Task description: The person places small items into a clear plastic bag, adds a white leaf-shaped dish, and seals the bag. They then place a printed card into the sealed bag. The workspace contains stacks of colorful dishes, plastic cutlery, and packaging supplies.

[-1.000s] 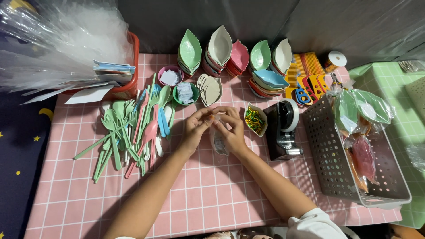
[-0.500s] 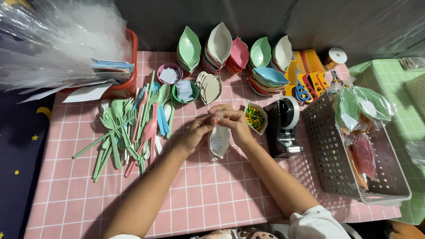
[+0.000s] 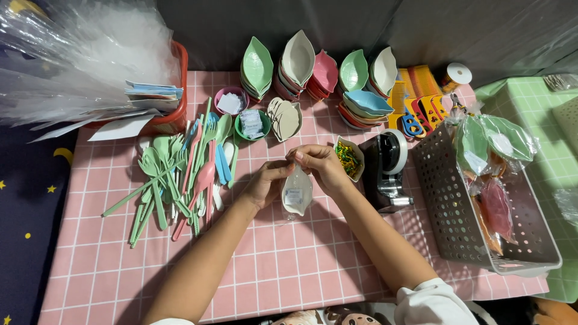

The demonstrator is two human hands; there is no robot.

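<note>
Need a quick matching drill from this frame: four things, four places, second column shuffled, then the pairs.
1. bagged leaf dish
2. tape dispenser
3. spoons and forks
4. grey basket

A. heaped left of the hands
B. at the table's right edge
C. held between left hand and right hand
D. just right of the right hand

Pairs: 1-C, 2-D, 3-A, 4-B

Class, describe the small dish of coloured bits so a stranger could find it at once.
Start at the black tape dispenser on the pink checked tablecloth. Just left of it, beside the right hand, sits a small beige leaf-shaped dish. It alone holds yellow and green bits; the other leaf dishes stand stacked.
</note>
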